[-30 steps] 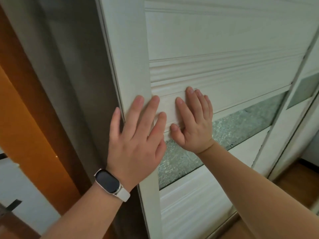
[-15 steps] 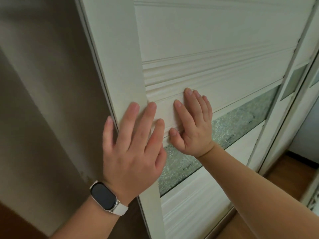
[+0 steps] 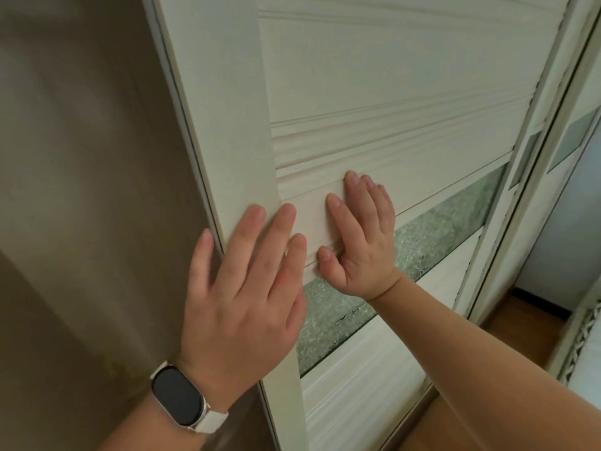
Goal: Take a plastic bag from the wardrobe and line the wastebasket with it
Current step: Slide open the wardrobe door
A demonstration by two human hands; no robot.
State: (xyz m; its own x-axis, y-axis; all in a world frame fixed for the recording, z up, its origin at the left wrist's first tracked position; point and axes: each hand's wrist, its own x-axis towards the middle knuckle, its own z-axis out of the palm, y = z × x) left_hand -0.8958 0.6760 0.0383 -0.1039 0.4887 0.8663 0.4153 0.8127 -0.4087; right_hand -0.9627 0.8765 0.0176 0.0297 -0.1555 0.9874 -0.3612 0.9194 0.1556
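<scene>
A white sliding wardrobe door with ribbed panels and a band of textured glass fills the view. My left hand, with a watch on its wrist, presses flat on the door's left stile, its thumb at the door's edge. My right hand lies flat on the panel just right of it, fingers straight. To the left of the door's edge a dim brownish surface shows. No plastic bag and no wastebasket is in view.
A second sliding door overlaps behind on the right. Wooden floor shows at the lower right, with a white woven-edged object at the right border.
The door has slid to the right under both hands, and the brownish surface on the left has widened. The orange wood seen at the left earlier has left the view.
</scene>
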